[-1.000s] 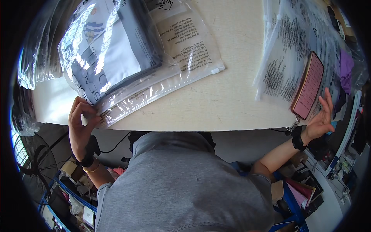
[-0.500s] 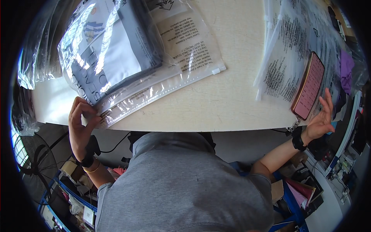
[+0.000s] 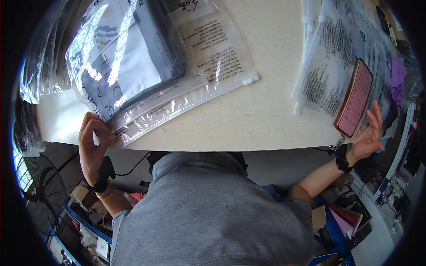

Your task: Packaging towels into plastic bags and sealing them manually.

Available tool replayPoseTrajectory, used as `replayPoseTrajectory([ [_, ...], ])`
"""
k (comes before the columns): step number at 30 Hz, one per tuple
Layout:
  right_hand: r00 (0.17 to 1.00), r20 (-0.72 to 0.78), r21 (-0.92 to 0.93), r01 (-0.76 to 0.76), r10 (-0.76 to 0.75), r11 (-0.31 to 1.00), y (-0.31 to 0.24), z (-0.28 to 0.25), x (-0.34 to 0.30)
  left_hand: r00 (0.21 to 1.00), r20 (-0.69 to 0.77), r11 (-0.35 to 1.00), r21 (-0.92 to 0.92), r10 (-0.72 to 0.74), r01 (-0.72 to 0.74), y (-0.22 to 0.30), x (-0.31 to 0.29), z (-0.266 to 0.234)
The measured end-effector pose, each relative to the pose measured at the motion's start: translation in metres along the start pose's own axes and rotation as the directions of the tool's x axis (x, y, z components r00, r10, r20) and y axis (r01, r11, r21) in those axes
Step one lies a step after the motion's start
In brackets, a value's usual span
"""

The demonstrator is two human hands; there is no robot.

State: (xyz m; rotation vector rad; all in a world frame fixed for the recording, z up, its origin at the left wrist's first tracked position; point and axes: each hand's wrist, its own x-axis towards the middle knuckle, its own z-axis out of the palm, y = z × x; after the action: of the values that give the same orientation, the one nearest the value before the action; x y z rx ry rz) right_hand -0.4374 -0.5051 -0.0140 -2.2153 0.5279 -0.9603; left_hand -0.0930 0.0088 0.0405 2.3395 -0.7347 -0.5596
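Note:
A clear zip bag (image 3: 166, 104) with printed text lies on the table's left half, its slider end pointing right. Inside it rests a flat dark grey and white package (image 3: 137, 73), glinting under the plastic. My left hand (image 3: 94, 132) pinches the bag's near left corner between thumb and fingers. At the right edge my right hand (image 3: 369, 137) is held with fingers apart, holding nothing. Just left of it a phone (image 3: 354, 98) with a lit pinkish screen lies on a stack of printed zip bags (image 3: 326, 66).
More clear plastic packages (image 3: 46, 57) are piled at the far left. A purple piece (image 3: 398, 82) lies beyond the phone. Below the table (image 3: 266, 111) stand a fan (image 3: 40, 190) on the left and crowded shelves on both sides.
Almost nothing differs. The package inside the bag has shifted very slightly left; both hands stay in place.

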Motion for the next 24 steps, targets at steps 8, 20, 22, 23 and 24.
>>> replayPoseTrajectory([
  [8, 0.999, 0.022, -0.021, 0.026, -0.025, 0.999, 0.000, 0.000, 0.000, 1.000, -0.006, 1.000, 0.003, 0.009, -0.009, 0.001, 0.000, 0.000],
  [20, 0.943, 0.304, -0.298, 0.231, -0.137, 0.926, -0.026, 0.010, 0.013, 1.000, 0.001, 1.000, -0.009, 0.014, -0.013, 0.003, 0.000, 0.001],
  [22, 0.939, 0.314, -0.298, 0.239, -0.142, 0.924, -0.027, 0.012, 0.013, 1.000, -0.001, 1.000, -0.003, 0.007, -0.007, 0.002, 0.000, 0.001],
  [23, 0.939, 0.314, -0.298, 0.239, -0.142, 0.924, -0.026, 0.012, 0.013, 1.000, 0.000, 1.000, -0.003, 0.007, -0.007, 0.001, 0.000, 0.001],
  [24, 0.938, 0.316, -0.290, 0.237, -0.141, 0.927, -0.026, 0.012, 0.014, 1.000, 0.002, 1.000, -0.005, 0.001, -0.001, 0.000, -0.001, 0.001],
])
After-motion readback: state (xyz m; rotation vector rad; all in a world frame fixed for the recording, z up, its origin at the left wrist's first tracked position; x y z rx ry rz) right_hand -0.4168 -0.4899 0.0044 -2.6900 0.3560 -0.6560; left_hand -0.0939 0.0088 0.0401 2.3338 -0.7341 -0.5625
